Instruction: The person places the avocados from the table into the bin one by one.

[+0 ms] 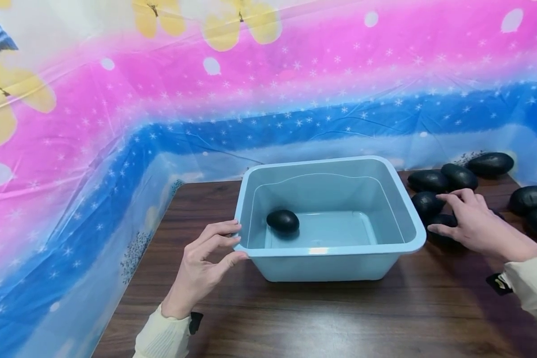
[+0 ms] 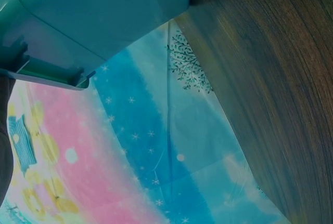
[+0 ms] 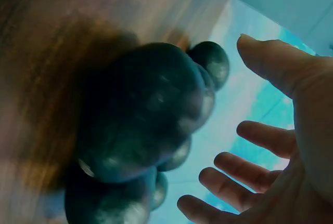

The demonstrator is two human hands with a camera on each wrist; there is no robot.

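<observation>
A light blue plastic basin (image 1: 326,251) stands on the table, with one dark avocado (image 1: 283,221) lying inside at the left. My left hand (image 1: 201,268) grips the basin's rim at its near left corner, fingers on the left edge and thumb at the front. To the right of the basin, my right hand (image 1: 472,223) hovers over a cluster of avocados. Its fingers are spread, and the right wrist view shows a gap between them and the nearest avocado (image 3: 140,115). In the head view that hand partly hides the avocado (image 1: 443,228) below it.
Several more avocados lie at the right, including one (image 1: 491,164) at the back and one (image 1: 531,199) near the right edge. The brown wooden table (image 1: 340,318) extends in front of the basin. A patterned pink and blue cloth (image 1: 268,104) hangs behind and at the left.
</observation>
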